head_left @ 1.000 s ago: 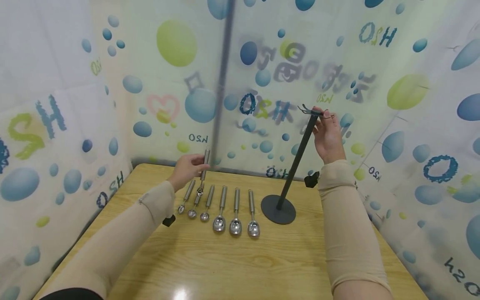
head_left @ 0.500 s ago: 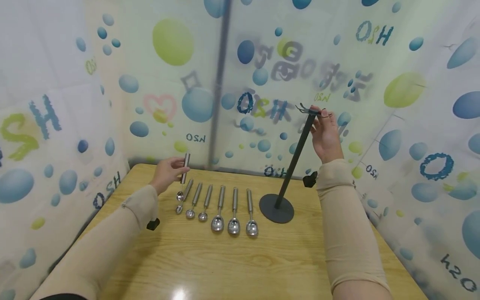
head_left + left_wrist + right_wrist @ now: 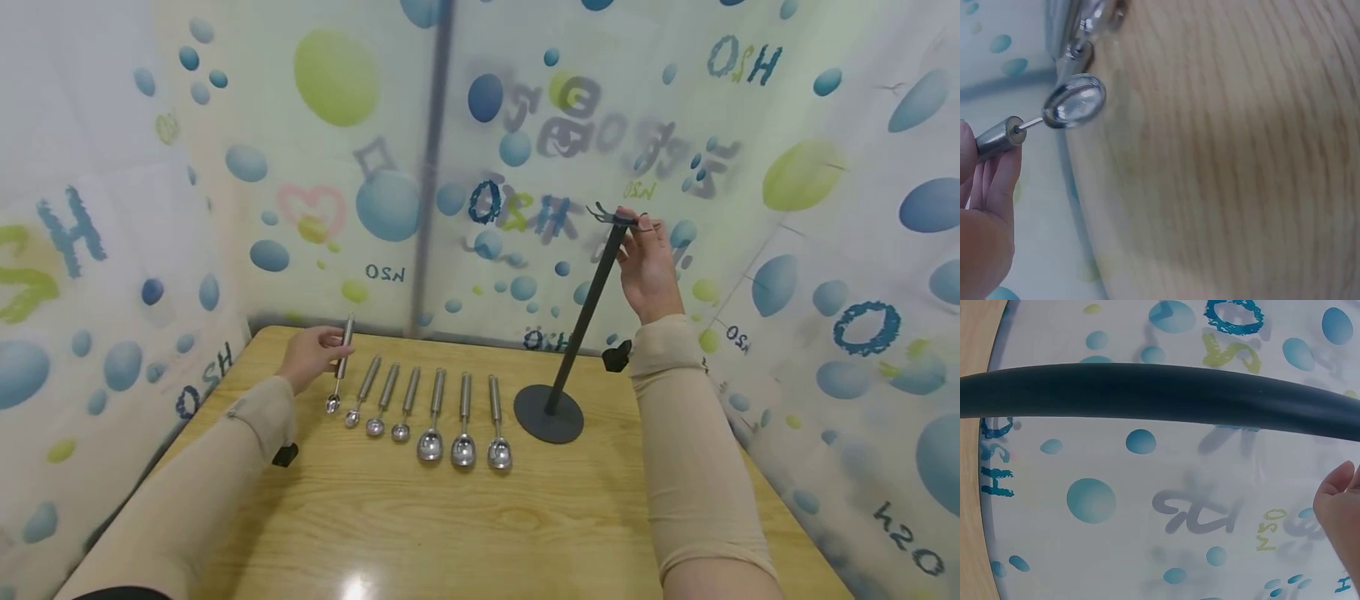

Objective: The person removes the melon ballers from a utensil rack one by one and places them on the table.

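My left hand (image 3: 306,357) pinches the metal handle of a small scoop (image 3: 332,404), which hangs bowl down at the left end of a row. In the left wrist view, the shiny bowl of that scoop (image 3: 1075,101) points away from the fingers, over the table edge. To its right lie three small scoops (image 3: 375,427) and three larger scoops (image 3: 463,450), handles toward the back. At the top of a black stand (image 3: 590,312), my right hand (image 3: 649,271) holds the hooked rack; the fingertips are partly hidden. The right wrist view shows the stand's pole (image 3: 1160,394) close up.
The round base of the stand (image 3: 548,414) sits on the wooden table (image 3: 450,533), right of the scoops. Patterned curtains (image 3: 386,100) surround the table at the back and both sides.
My left hand has carried the small scoop leftward and lower, from above the row to beyond its left end. My right hand stays at the stand's top. The head view has shifted slightly.
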`<action>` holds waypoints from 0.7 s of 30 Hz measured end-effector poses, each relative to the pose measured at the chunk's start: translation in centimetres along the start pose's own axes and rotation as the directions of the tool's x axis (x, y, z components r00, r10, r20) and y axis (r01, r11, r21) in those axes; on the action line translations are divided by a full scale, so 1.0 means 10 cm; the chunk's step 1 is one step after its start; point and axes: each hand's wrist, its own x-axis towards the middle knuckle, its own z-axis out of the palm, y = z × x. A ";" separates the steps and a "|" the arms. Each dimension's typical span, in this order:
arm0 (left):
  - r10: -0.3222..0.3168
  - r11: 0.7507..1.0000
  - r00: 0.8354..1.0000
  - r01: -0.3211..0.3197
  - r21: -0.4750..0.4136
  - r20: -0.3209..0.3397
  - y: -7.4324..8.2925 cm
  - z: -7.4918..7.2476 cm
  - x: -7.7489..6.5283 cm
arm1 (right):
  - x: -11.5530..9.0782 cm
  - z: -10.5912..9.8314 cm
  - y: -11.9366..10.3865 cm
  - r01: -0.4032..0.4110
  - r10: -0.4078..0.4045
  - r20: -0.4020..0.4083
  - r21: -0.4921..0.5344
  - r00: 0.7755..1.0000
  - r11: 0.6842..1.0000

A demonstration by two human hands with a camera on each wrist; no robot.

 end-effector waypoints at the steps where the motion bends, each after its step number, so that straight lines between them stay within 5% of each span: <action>1: -0.009 1.000 1.000 0.009 0.011 0.000 -0.02 0.00 0.00 | 0.00 0.00 0.00 -0.001 0.001 0.001 0.004 1.000 1.000; 21: -0.137 0.981 0.983 0.118 0.152 0.122 -0.27 -0.03 0.11 | 0.01 -0.01 0.00 -0.010 0.010 -0.006 0.011 1.000 1.000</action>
